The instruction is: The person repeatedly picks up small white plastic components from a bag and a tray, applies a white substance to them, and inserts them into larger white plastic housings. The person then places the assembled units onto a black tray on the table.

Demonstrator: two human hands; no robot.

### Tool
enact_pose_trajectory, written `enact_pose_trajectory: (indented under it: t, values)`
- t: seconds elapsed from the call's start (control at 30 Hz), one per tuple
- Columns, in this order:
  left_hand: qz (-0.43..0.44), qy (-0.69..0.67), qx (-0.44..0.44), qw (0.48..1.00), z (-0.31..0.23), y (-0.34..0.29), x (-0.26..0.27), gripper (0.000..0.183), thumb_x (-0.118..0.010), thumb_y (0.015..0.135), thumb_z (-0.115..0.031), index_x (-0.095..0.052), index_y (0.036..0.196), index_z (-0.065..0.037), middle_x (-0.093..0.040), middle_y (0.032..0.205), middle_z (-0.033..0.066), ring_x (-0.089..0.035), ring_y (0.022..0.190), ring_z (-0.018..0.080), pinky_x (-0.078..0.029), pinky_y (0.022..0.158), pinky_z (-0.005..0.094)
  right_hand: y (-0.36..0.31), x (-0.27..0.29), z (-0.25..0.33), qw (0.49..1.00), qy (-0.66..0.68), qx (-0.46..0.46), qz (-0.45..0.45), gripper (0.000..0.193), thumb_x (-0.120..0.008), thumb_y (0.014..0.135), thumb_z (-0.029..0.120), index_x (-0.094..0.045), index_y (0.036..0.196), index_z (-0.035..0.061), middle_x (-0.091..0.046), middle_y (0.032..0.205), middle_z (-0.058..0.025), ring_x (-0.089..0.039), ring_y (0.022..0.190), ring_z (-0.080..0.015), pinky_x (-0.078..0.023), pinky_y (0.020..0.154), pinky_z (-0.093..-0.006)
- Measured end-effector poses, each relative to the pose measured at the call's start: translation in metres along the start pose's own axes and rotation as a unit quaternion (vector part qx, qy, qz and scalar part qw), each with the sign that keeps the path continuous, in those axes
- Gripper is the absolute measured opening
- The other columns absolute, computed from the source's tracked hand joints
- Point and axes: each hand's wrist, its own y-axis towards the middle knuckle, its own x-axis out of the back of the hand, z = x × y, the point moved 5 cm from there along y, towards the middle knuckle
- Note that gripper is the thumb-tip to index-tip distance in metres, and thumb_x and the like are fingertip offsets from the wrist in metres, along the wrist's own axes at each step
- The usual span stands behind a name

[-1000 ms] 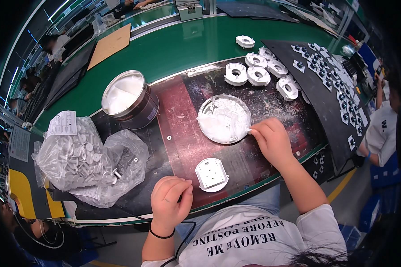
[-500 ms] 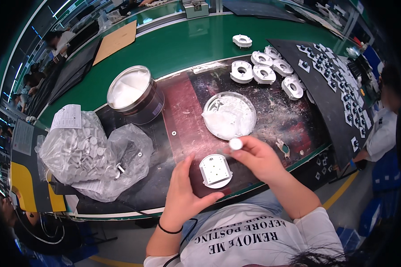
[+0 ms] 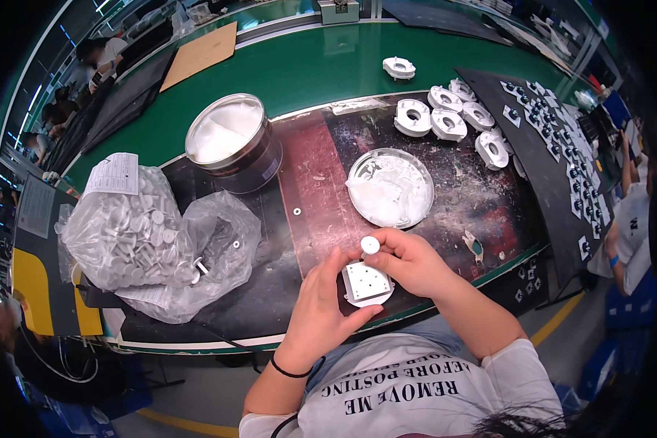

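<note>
The right hand (image 3: 410, 267) pinches a white, round-headed plastic pin (image 3: 370, 244) at the far edge of a white, rounded, seemingly plastic plate (image 3: 368, 285), near the red-and-black worktop's (image 3: 306, 171) front edge; the half-open left hand (image 3: 320, 306) should steady the plate.

Short-slv white tee (image 3: 420, 363) w/ blk lettering (image 3: 401, 398); thin blk wristband (image 3: 290, 373) on L; lt-blue trousers (image 3: 425, 333)

I am working in a factory assembly shop. Matching white housings (image 3: 413, 131) are standing grouped on my green workbench (image 3: 299, 66); small parts (image 3: 555, 150) are lying in rows on a black board (image 3: 505, 131); other people (image 3: 631, 212) are occupying places to both sides; a yellow line (image 3: 558, 320) is marking the floor (image 3: 197, 394).
</note>
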Motion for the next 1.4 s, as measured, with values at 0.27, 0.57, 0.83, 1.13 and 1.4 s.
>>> enact_pose_trajectory:
  t: [0.27,0.57,0.83,1.13,1.4]
  values:
    - [0.010,0.010,-0.006,1.000,0.002,0.001,0.000,0.114,-0.083,0.062,-0.017,-0.004,0.144,-0.009,-0.051,0.124,0.0200,-0.054,0.108,0.0359,-0.043,0.090,0.0424,0.000,0.004,0.008,0.996,-0.091,-0.005,-0.002,0.020,-0.058,0.090,0.009,-0.059,0.107,-0.0001,-0.065,0.093,-0.0039,-0.058,0.084,-0.0072,-0.047,0.073,-0.0237]
    - [0.004,-0.015,0.023,1.000,0.005,-0.004,-0.003,0.104,-0.082,0.064,-0.023,-0.014,0.140,-0.001,-0.049,0.128,0.0176,-0.049,0.114,0.0373,-0.038,0.096,0.0450,-0.027,0.025,0.005,0.998,-0.017,0.000,-0.058,0.032,-0.056,0.086,0.001,-0.057,0.118,-0.0019,-0.059,0.115,-0.0087,-0.055,0.102,-0.0126,-0.044,0.087,-0.0267]
    - [0.032,-0.030,0.047,0.998,-0.002,0.004,0.004,0.103,-0.082,0.064,-0.021,-0.015,0.139,0.001,-0.049,0.125,0.0209,-0.051,0.112,0.0392,-0.040,0.094,0.0447,-0.069,0.061,0.027,0.981,-0.117,0.087,-0.126,0.026,-0.057,0.084,0.002,-0.061,0.110,-0.0027,-0.061,0.107,-0.0091,-0.055,0.097,-0.0138,-0.042,0.085,-0.0262]
    - [-0.069,0.074,0.028,0.994,0.018,0.185,0.039,0.097,-0.077,0.067,-0.016,-0.016,0.140,-0.001,-0.049,0.118,0.0288,-0.051,0.109,0.0408,-0.043,0.093,0.0406,-0.096,0.098,0.014,0.926,-0.234,0.187,-0.230,0.013,-0.058,0.080,0.002,-0.065,0.090,-0.0004,-0.065,0.090,-0.0114,-0.060,0.083,-0.0220,-0.046,0.077,-0.0318]
    - [-0.198,0.184,0.199,0.942,0.151,0.290,0.042,0.099,-0.078,0.067,-0.022,-0.015,0.139,0.004,-0.052,0.118,0.0306,-0.054,0.108,0.0406,-0.044,0.093,0.0400,-0.092,0.098,0.030,0.895,-0.301,0.257,-0.205,0.010,-0.061,0.074,0.000,-0.065,0.084,0.0007,-0.064,0.078,-0.0107,-0.061,0.072,-0.0253,-0.048,0.068,-0.0338]
